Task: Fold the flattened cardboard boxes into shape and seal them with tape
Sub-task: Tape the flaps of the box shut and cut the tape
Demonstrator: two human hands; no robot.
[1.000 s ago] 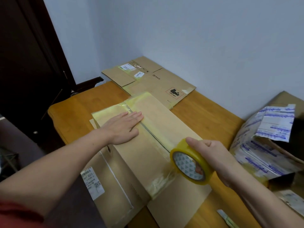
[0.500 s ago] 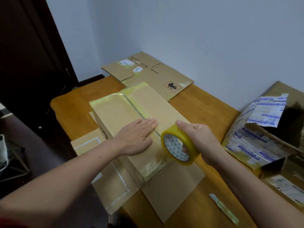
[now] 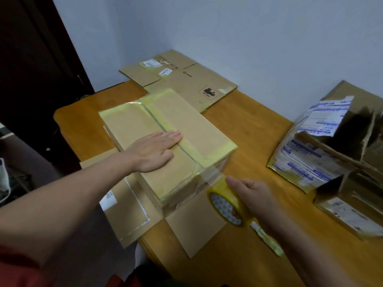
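The box (image 3: 199,129) stood folded on the wooden table (image 3: 269,137), and the seam between its two top flaps was covered with yellowish tape. The left hand (image 3: 153,151) lay flat on the top of the box, fingers straight and close together, with the fingertips at the seam. Just in front of the box's near edge, the right hand (image 3: 255,195) gripped the tape roll (image 3: 226,204). Its thumb lay over the outer rim and a fingertip showed through the core. A clear strip of tape (image 3: 209,172) ran taut from the roll up to the near top edge of the box.

I judge that the step in hand was to bring the seam strip over this edge. To do it well, the roll should go straight down the near wall of the box, in line with the seam. The tape should be held tight so that it does not wrinkle or stick to itself. The left hand should press down so the box does not slide toward the pull, and then rub the tape flat.

The box was closed on top, so its contents could not be seen. Its lower flaps (image 3: 192,222) lay spread on the table in front of the box and to its left. To the right of the box stood an open carton (image 3: 306,162) with blue printed tape. Its inside was dark, and I could not tell what it held. Behind the box lay a flattened box (image 3: 186,79), not yet folded.
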